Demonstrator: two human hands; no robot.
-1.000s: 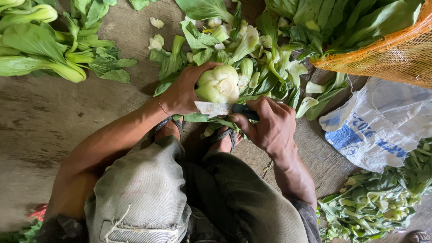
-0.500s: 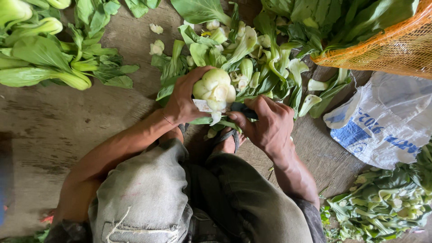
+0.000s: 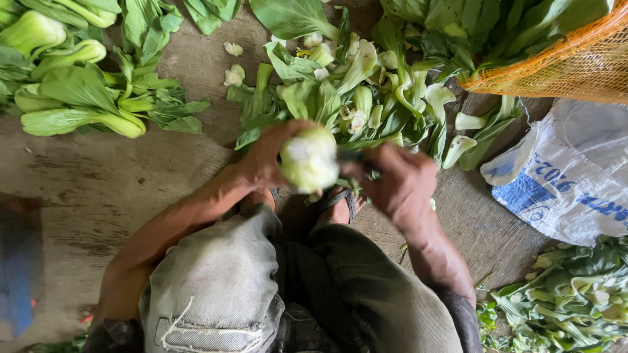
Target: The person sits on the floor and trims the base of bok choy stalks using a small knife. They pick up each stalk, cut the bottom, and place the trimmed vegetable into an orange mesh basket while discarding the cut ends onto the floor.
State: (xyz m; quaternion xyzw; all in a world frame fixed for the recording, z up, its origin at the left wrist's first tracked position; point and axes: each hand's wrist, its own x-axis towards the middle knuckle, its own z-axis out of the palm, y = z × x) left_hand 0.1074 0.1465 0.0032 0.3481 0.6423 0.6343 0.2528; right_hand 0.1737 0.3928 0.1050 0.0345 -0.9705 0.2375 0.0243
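Head view, looking straight down over the person's knees. The bok choy head point(image 3: 309, 159) is pale: whitish-green at the base, which faces the camera as a rounded, cut-looking end, blurred by motion. Its leaves point away from the camera and are mostly hidden behind the base and the fingers.

The left hand point(image 3: 265, 157) wraps around the left side of the bok choy head, fingers curled over its top and closed on it. The right hand point(image 3: 400, 183) sits just to the right of it, closed into a fist around a thin dark object point(image 3: 356, 157) that reaches toward the vegetable; too blurred to tell what it is. Both hands hold the bok choy head above the ground, between the knees, over a sandalled foot point(image 3: 337, 206).

Surroundings: a loose pile of cut leaves and stalks point(image 3: 366, 98) lies on the floor just beyond the hands. A separate row of whole bok choy point(image 3: 78, 98) lies at upper left, well apart. An orange mesh sack point(image 3: 562, 62) holding greens sits at upper right. A white plastic bag with blue print point(image 3: 569, 176) lies to the right, and more greens point(image 3: 562, 301) lie at lower right. The floor point(image 3: 98, 189) is worn, grey-brown and bare at left. The person wears grey frayed shorts point(image 3: 216, 287).
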